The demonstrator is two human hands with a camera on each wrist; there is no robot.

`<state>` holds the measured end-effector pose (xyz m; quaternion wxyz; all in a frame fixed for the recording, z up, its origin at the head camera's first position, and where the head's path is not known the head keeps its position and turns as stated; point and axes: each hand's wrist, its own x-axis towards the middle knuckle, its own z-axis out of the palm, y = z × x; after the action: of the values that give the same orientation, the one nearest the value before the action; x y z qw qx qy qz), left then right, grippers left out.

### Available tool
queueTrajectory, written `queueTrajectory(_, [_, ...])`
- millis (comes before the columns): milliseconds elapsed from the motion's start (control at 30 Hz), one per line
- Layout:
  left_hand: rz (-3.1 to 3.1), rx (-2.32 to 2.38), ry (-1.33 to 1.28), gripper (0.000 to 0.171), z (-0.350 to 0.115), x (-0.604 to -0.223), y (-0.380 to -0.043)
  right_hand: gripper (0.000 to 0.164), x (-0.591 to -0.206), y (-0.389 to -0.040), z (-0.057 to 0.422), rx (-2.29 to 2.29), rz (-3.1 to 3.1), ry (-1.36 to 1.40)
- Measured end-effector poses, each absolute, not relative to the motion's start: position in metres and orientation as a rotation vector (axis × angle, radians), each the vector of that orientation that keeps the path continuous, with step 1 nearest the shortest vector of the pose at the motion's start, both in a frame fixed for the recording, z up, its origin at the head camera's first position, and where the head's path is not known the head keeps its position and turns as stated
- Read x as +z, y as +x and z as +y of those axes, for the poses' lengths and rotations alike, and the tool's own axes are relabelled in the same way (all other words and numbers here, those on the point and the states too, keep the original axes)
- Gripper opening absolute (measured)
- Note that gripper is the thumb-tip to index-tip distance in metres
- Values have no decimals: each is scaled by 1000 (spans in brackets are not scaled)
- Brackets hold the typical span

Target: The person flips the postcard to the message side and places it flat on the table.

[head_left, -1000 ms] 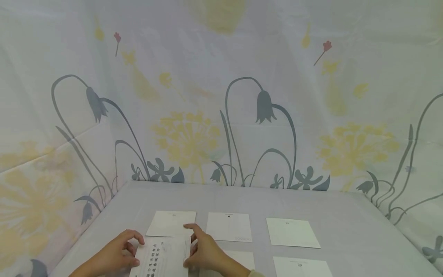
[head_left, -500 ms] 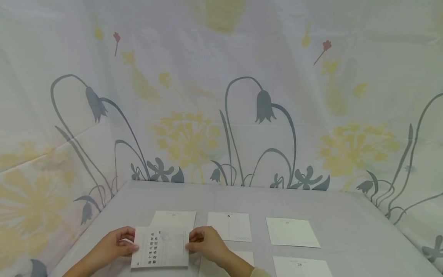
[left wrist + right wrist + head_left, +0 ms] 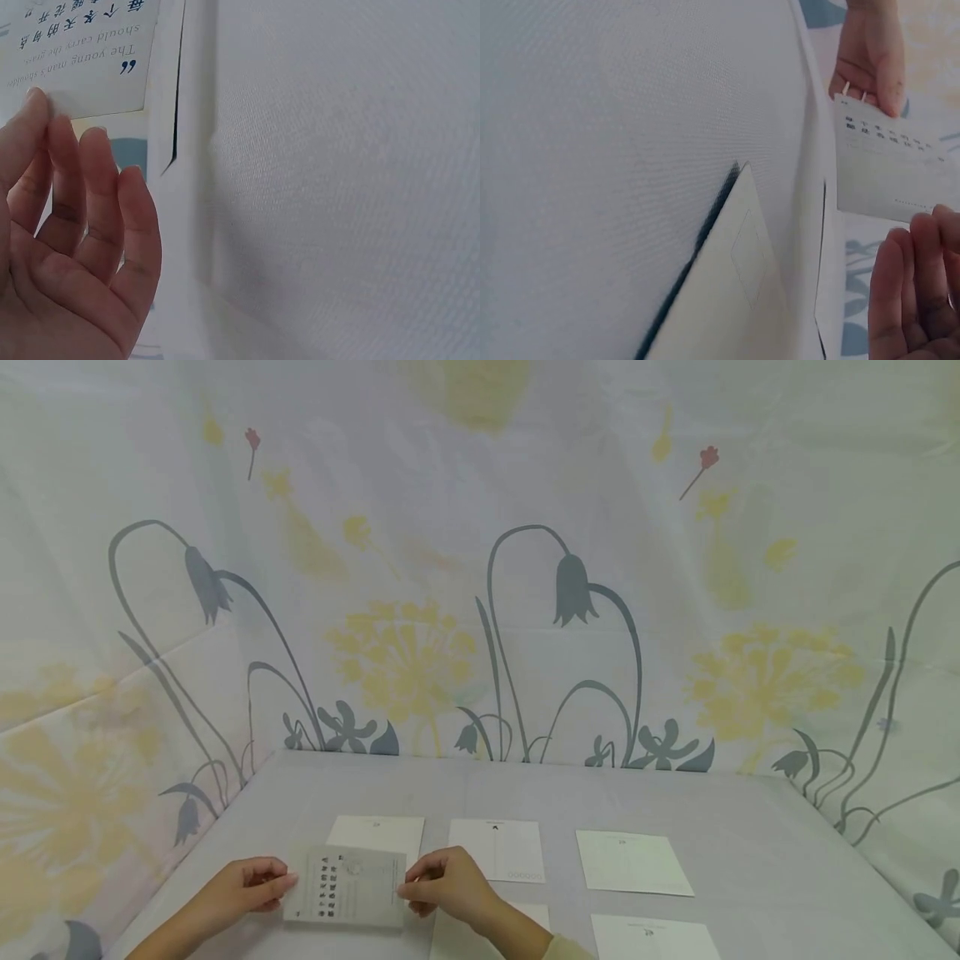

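Note:
Held up between both hands is a printed postcard (image 3: 347, 887) with dark Chinese characters on its face; in the left wrist view English lettering shows too. My left hand (image 3: 247, 892) pinches its left edge, thumb (image 3: 26, 127) on the printed face and fingers behind. At the right edge my right hand (image 3: 459, 887) pinches it between thumb and fingertips. In the right wrist view the postcard (image 3: 885, 169) spans from one hand to the other. It overlaps a pale card (image 3: 382, 833) lying behind it in the head view.
More pale cards lie on the grey-white tabletop (image 3: 525, 789): a back middle card (image 3: 517, 852), a back right card (image 3: 633, 864), a front middle card (image 3: 468, 939) partly behind the right forearm, and a front right card (image 3: 652, 939). A flower-printed curtain (image 3: 480, 610) surrounds the table.
Both hands have raised the postcard from the lower frame edge, bringing its whole face into view. Its tilt has changed slightly, and the fingers sit closer on its side edges. The other cards stay put.

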<state>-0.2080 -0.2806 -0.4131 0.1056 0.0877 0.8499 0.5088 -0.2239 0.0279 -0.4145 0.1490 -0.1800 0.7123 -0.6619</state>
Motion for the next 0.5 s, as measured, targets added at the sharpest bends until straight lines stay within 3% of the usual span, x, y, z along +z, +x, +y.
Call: queueTrajectory(500, [2113, 1691, 420, 39, -299, -415, -210, 11, -418, -227, 32, -1967, 1912, -514])
